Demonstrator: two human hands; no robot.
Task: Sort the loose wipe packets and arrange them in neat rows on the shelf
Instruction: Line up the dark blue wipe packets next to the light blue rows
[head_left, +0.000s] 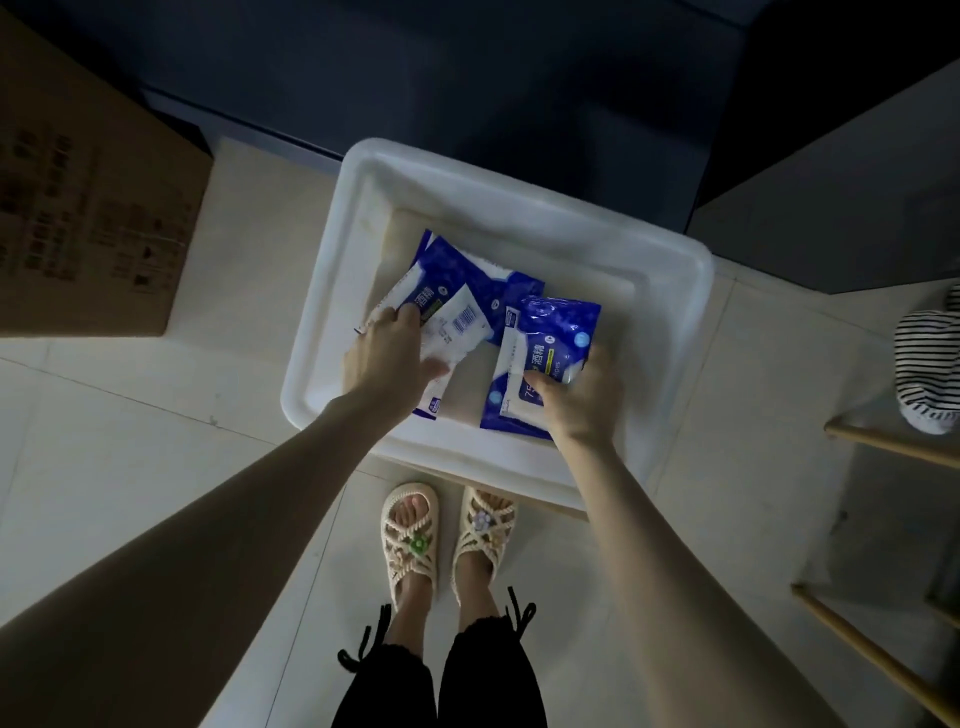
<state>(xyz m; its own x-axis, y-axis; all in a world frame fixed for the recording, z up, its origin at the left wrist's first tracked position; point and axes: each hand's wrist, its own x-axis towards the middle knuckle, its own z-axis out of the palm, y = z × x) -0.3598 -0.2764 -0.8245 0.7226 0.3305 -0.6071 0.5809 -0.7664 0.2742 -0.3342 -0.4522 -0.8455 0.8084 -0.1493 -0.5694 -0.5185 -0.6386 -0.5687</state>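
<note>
A white plastic tub (670, 291) stands on the tiled floor below me and holds several blue-and-white wipe packets. My left hand (387, 353) grips a packet turned white side up (457, 325) at the tub's left side. My right hand (582, 392) grips a blue packet (550, 338) at the tub's near right, thumb on its white label. More blue packets (467, 275) lie overlapping behind these. The shelf rows are not in view.
A large cardboard box (88, 208) stands at the left. Dark cabinets (467, 78) fill the back. At the right are wooden rack bars (883, 447) and a striped cloth (930, 364). My sandalled feet (447, 540) stand just before the tub.
</note>
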